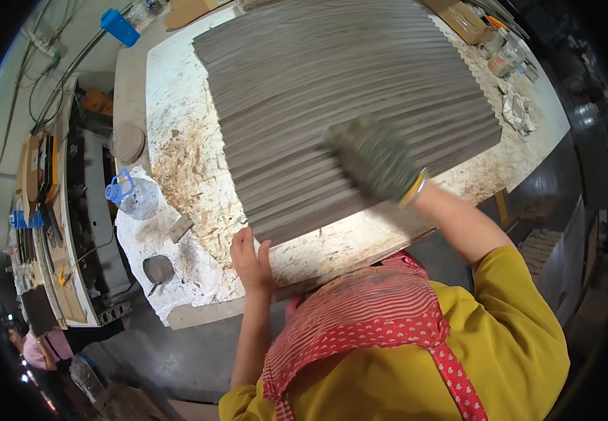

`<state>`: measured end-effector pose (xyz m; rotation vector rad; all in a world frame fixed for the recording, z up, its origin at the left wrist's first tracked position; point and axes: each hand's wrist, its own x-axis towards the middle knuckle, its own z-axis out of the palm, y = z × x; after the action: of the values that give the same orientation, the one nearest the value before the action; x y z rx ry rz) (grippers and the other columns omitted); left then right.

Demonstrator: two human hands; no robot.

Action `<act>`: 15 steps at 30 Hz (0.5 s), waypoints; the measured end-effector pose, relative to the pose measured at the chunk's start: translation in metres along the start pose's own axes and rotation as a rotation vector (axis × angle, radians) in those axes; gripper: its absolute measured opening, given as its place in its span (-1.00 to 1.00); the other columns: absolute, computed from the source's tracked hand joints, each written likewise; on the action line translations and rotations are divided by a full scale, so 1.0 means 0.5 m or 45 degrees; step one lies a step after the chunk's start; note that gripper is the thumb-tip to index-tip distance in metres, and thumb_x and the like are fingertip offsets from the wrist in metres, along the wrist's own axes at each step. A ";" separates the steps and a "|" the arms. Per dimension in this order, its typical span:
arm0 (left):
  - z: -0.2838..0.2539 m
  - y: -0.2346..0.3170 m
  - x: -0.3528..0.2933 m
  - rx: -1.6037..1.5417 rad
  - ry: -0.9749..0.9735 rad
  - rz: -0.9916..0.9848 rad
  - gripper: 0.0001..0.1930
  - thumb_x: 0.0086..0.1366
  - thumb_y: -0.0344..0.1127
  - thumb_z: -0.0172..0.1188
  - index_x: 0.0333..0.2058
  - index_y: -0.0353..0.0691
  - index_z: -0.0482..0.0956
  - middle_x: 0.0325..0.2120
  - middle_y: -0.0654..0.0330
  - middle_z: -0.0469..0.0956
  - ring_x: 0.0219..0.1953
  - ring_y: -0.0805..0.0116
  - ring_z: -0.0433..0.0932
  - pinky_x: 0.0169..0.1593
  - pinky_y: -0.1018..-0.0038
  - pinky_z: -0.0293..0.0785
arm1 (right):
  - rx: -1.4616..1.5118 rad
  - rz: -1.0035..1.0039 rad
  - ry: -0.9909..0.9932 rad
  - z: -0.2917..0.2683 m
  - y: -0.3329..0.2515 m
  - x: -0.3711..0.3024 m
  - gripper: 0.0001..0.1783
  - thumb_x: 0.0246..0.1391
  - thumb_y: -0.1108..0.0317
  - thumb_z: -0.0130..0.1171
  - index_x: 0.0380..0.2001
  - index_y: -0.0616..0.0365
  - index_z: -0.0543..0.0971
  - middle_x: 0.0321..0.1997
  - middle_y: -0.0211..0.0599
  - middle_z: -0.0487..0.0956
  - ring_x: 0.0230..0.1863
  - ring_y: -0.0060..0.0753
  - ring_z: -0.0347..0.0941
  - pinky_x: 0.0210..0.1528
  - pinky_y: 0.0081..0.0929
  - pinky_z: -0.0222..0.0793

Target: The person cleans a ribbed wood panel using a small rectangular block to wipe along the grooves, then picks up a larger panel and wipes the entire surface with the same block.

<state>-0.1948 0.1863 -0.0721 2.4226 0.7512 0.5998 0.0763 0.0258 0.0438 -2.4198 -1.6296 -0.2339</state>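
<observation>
A large grey-brown ribbed panel (339,77) with wood-like streaks and wavy side edges lies flat on a stained white work table (177,91). My left hand (252,265) is bare and rests at the panel's near left corner, fingers stretched out and thumb apart. Over the near middle of the panel is my right hand (374,160), in a dark grey-green knit glove with a yellow cuff. Motion blurs its fingers, so whether it holds anything cannot be made out.
On the left stand a clear jug with a blue handle (135,196), a small dark cup (158,269), a small block (180,229) and a round lid (128,142). A blue bottle (119,28) is farther back. Bottles (506,59) and crumpled wrapping (518,112) lie right.
</observation>
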 end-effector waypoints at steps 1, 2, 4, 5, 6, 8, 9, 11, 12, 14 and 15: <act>-0.003 0.007 0.003 0.000 -0.037 -0.017 -0.57 0.23 -0.40 0.19 0.06 -0.42 0.42 0.00 -0.09 0.41 0.05 -0.07 0.37 0.13 0.21 0.30 | 0.057 -0.065 -0.175 -0.002 -0.056 -0.019 -0.59 -0.06 0.46 0.11 -0.06 -0.06 0.54 -0.22 -0.27 0.57 -0.18 -0.21 0.46 -0.12 -0.17 0.34; -0.006 0.006 0.001 -0.004 -0.043 -0.009 -0.57 0.23 -0.40 0.19 0.06 -0.42 0.42 0.00 -0.09 0.41 0.05 -0.07 0.37 0.13 0.21 0.30 | 0.123 -0.141 -0.339 -0.004 -0.088 -0.029 -0.61 -0.04 0.45 0.08 -0.07 -0.07 0.54 -0.22 -0.28 0.57 -0.17 -0.20 0.46 -0.11 -0.16 0.34; -0.015 0.003 -0.001 0.018 -0.055 -0.056 -0.57 0.23 -0.39 0.19 0.06 -0.42 0.42 0.00 -0.09 0.41 0.05 -0.07 0.38 0.13 0.21 0.30 | -0.026 -0.054 -0.105 0.019 -0.007 -0.063 -0.64 0.01 0.41 0.06 -0.07 -0.07 0.53 -0.25 -0.28 0.56 -0.21 -0.19 0.46 -0.13 -0.14 0.34; -0.010 0.004 -0.001 0.015 -0.051 -0.057 -0.57 0.23 -0.39 0.19 0.06 -0.42 0.42 0.00 -0.09 0.41 0.05 -0.07 0.38 0.13 0.21 0.30 | -0.169 0.014 0.124 0.025 0.055 -0.082 -0.68 0.06 0.38 0.04 -0.07 -0.06 0.52 -0.28 -0.27 0.55 -0.25 -0.18 0.47 -0.16 -0.13 0.35; -0.012 0.000 -0.008 0.036 -0.034 -0.045 -0.57 0.22 -0.40 0.20 0.06 -0.42 0.42 -0.01 -0.09 0.41 0.04 -0.07 0.38 0.12 0.22 0.31 | 0.224 0.541 -0.099 0.011 0.125 -0.080 -0.67 0.09 0.36 0.04 -0.04 -0.06 0.50 -0.29 -0.25 0.53 -0.26 -0.17 0.47 -0.19 -0.12 0.37; -0.014 -0.003 -0.007 0.048 -0.006 -0.024 -0.57 0.22 -0.41 0.21 0.06 -0.42 0.42 -0.02 -0.09 0.42 0.03 -0.07 0.38 0.12 0.22 0.31 | 0.609 1.058 -0.321 -0.004 0.200 -0.099 -0.66 0.11 0.34 0.05 -0.01 -0.07 0.48 -0.31 -0.23 0.52 -0.28 -0.16 0.47 -0.22 -0.11 0.39; -0.008 0.002 -0.002 0.024 -0.022 -0.020 -0.56 0.19 -0.41 0.24 0.04 -0.42 0.43 -0.03 -0.08 0.42 0.02 -0.06 0.38 0.10 0.21 0.31 | 0.129 0.673 -0.086 0.003 0.224 -0.117 -0.66 0.12 0.31 0.06 0.00 -0.08 0.47 -0.31 -0.23 0.51 -0.30 -0.18 0.47 -0.25 -0.12 0.41; 0.000 0.011 0.001 0.018 -0.022 -0.038 -0.55 0.16 -0.40 0.27 0.03 -0.42 0.44 -0.05 -0.07 0.43 0.00 -0.06 0.38 0.08 0.19 0.31 | -0.300 0.334 0.079 0.018 0.157 -0.095 -0.64 0.10 0.30 0.10 0.01 -0.10 0.47 -0.31 -0.20 0.50 -0.31 -0.17 0.46 -0.30 -0.14 0.41; -0.005 0.011 -0.003 0.014 -0.025 -0.039 -0.55 0.16 -0.41 0.27 0.02 -0.42 0.44 -0.06 -0.06 0.44 -0.01 -0.05 0.39 0.07 0.19 0.32 | -0.381 0.020 -0.061 -0.003 0.071 -0.074 -0.59 0.06 0.33 0.15 0.02 -0.09 0.46 -0.33 -0.17 0.50 -0.34 -0.17 0.44 -0.32 -0.14 0.39; -0.011 0.010 0.003 0.011 -0.013 -0.031 -0.55 0.15 -0.42 0.28 0.02 -0.42 0.45 -0.06 -0.05 0.44 -0.02 -0.05 0.40 0.07 0.20 0.32 | 0.047 -0.134 0.047 0.029 0.077 -0.089 -0.61 0.02 0.39 0.18 -0.02 -0.06 0.48 -0.40 -0.18 0.50 -0.36 -0.20 0.45 -0.32 -0.14 0.41; -0.013 0.006 0.000 -0.007 -0.012 -0.036 -0.55 0.15 -0.43 0.28 0.01 -0.41 0.45 -0.07 -0.05 0.45 -0.02 -0.04 0.41 0.06 0.20 0.32 | 0.028 0.107 0.099 0.039 0.130 -0.099 -0.63 0.03 0.41 0.17 -0.04 -0.04 0.50 -0.44 -0.21 0.50 -0.39 -0.22 0.45 -0.32 -0.15 0.43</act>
<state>-0.1972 0.1864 -0.0654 2.4042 0.7775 0.5787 0.1182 -0.0369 0.0068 -2.4242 -1.4863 -0.2906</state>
